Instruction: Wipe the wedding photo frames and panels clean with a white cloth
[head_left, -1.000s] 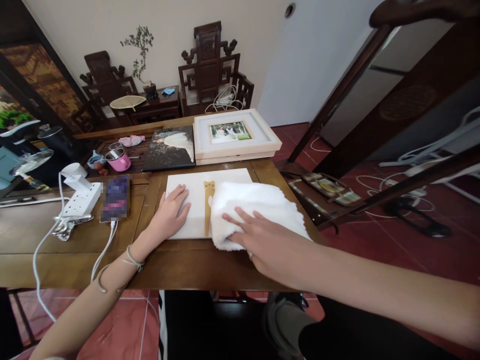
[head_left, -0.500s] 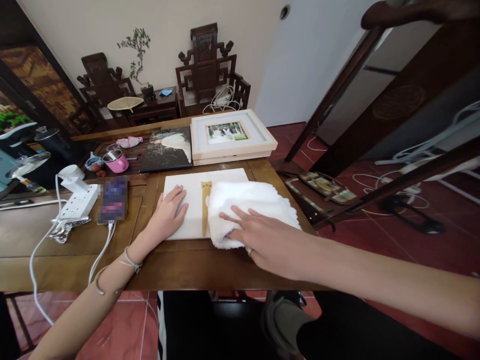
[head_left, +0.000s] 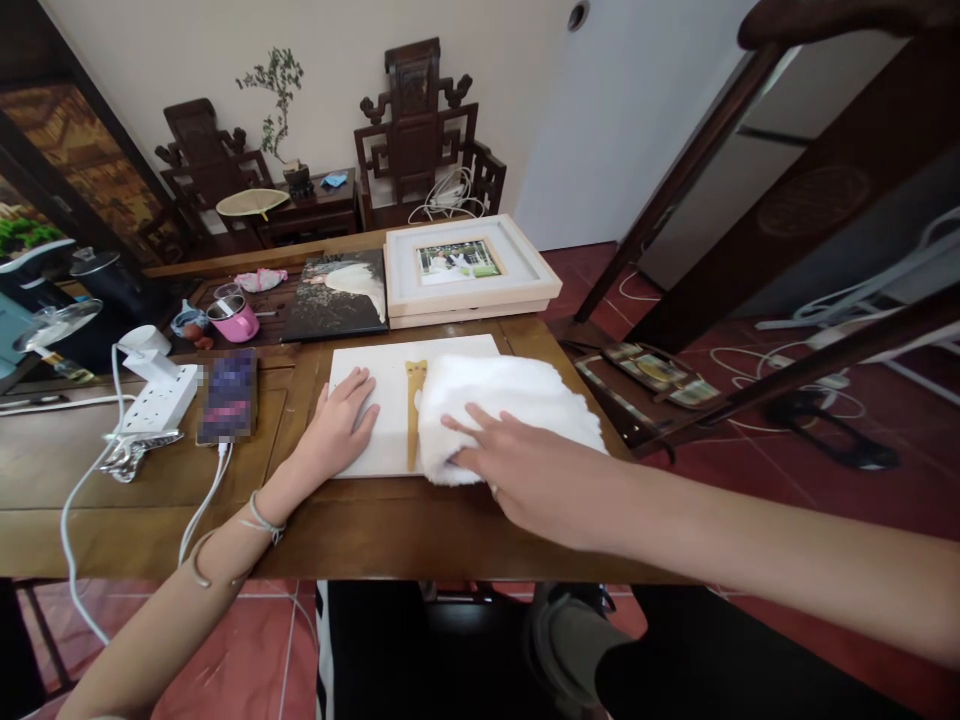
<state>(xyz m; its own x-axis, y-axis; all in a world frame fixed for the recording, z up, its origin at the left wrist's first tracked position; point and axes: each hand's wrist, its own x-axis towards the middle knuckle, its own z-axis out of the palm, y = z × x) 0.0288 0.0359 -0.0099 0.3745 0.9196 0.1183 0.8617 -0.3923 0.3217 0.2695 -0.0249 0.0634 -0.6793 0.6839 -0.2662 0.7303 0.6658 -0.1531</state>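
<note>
My left hand [head_left: 339,425] lies flat on the left part of a white board [head_left: 386,375], fingers stretched out, holding nothing. A thick, fluffy white cloth [head_left: 510,385], folded over, covers the board's right side and hangs past its edge. My right hand [head_left: 517,470] is on the cloth's near part, fingers spread over the top and thumb tucked at its fold, gripping it. Between the hands, a flat yellow stick-like piece with a cat-shaped top [head_left: 412,415] lies upright along the cloth's left edge. It may be a bookmark or a letter opener; I cannot tell.
Behind the board are a pale framed photo [head_left: 517,265] and a dark picture panel [head_left: 330,310]. To the left are a phone [head_left: 227,395] on a cable, a white power strip [head_left: 161,400] and a pink mug [head_left: 238,322]. The wooden table's [head_left: 420,530] front edge is near my lap.
The view has shifted slightly. Both hands stay in nearly the same places, and the cloth's near edge sits slightly higher in the view. The yellow piece keeps its place on the board.
</note>
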